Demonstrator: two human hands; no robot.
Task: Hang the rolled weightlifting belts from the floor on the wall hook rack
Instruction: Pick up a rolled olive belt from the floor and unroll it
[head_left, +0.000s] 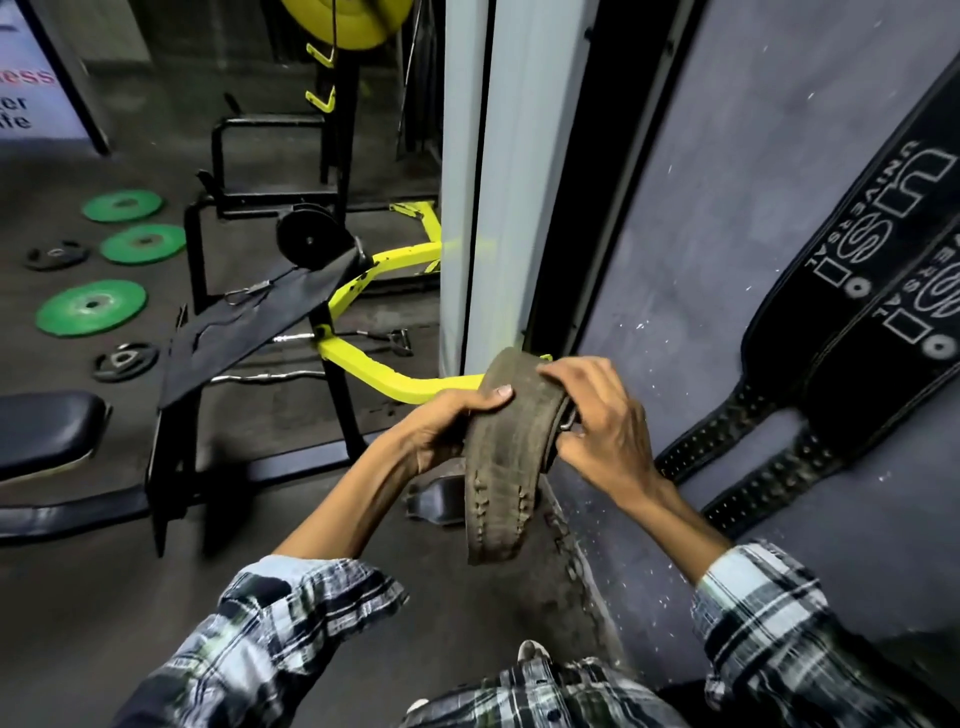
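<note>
A worn brown leather weightlifting belt (501, 467) is held in front of me, curved in a loop, its free end hanging down. My left hand (447, 426) grips its left edge, thumb on top. On the belt's right side my right hand (602, 431) holds it at the metal buckle. Two black belts (852, 312) with white lettering hang flat against the grey wall on the right, their punched ends pointing down. The hook rack itself is out of view.
A yellow and black weight bench frame (363, 291) stands on the left, with a black pad (47, 431) at the far left. Green (91, 307) and black (124, 361) weight plates and bars lie on the dark floor. A pale pillar (483, 182) rises beside the wall.
</note>
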